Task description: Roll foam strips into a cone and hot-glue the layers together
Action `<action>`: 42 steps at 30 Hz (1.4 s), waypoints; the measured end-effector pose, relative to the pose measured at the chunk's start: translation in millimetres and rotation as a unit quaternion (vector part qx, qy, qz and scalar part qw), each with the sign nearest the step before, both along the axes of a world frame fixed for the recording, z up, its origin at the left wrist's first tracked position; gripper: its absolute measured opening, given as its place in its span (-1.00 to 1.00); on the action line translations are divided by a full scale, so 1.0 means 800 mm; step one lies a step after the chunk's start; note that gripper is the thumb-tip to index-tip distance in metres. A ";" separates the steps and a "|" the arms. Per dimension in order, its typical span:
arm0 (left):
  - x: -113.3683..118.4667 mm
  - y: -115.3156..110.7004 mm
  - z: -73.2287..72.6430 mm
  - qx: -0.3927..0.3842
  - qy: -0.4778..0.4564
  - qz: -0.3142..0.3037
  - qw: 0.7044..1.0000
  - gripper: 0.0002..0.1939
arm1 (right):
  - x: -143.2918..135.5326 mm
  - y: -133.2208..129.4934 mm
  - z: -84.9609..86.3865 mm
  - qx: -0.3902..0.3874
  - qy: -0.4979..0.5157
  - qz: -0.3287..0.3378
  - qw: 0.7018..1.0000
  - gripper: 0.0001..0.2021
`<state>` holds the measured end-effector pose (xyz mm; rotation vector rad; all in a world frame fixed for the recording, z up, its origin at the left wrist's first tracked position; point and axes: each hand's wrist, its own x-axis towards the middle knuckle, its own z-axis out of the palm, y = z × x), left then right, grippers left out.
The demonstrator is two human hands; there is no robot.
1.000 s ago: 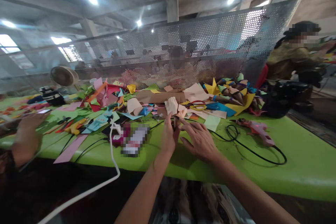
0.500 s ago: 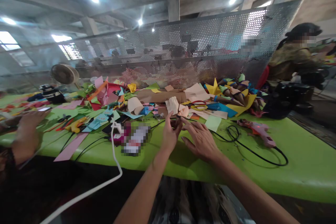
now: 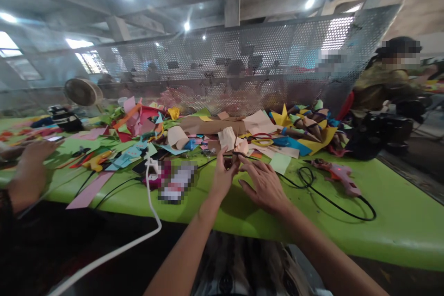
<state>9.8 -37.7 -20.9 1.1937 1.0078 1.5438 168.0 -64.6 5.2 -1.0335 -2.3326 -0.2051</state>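
Observation:
My left hand [image 3: 223, 176] is closed, with thumb and fingers pinching a small dark brown piece [image 3: 229, 161], largely hidden by the fingers. My right hand [image 3: 264, 184] is beside it, palm down, fingers stretched and thumb apart; its index fingertip reaches the edge of the piece. Just beyond the hands are a pleated cream paper [image 3: 226, 138] and a peach paper piece [image 3: 242, 146]. To the right of my right hand lies a pink glue gun [image 3: 342, 175] with a black cord.
A phone [image 3: 178, 182] and a magenta power block [image 3: 157, 175] with a white cable [image 3: 152, 210] lie left. Coloured paper [image 3: 135, 122] heaps up along a perforated metal screen [image 3: 208, 74]. Another person's hand [image 3: 31, 171] rests at far left, near a yellow glue gun [image 3: 99, 162].
The view has shifted slightly. Both hands keep nearly the same pose around the small brown piece; no object has visibly been moved or let go.

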 end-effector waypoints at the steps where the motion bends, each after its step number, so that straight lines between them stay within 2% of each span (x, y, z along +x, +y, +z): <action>1: 0.000 0.001 -0.001 -0.003 -0.012 -0.007 1.000 -0.15 | 0.000 0.000 0.000 0.000 0.001 0.002 1.000 -0.79; 14: 0.000 -0.002 0.004 -0.045 -0.120 -0.036 0.991 -0.05 | 0.001 -0.001 0.000 0.000 0.007 0.001 1.000 -0.78; 22: -0.001 -0.004 0.007 -0.058 -0.125 -0.031 0.990 -0.07 | 0.000 0.000 -0.001 0.000 0.006 -0.004 1.000 -0.78; 32: -0.003 -0.006 0.010 -0.062 -0.120 -0.054 0.989 -0.15 | -0.001 -0.001 0.000 0.008 -0.006 -0.006 1.000 -0.75; 36: -0.005 -0.005 0.007 -0.070 -0.127 -0.061 0.988 -0.10 | 0.000 -0.001 0.000 0.003 0.003 -0.003 1.000 -0.76; 42: -0.007 -0.004 0.005 -0.069 -0.116 -0.067 0.989 -0.16 | 0.000 -0.001 0.002 -0.009 0.002 -0.003 1.000 -0.71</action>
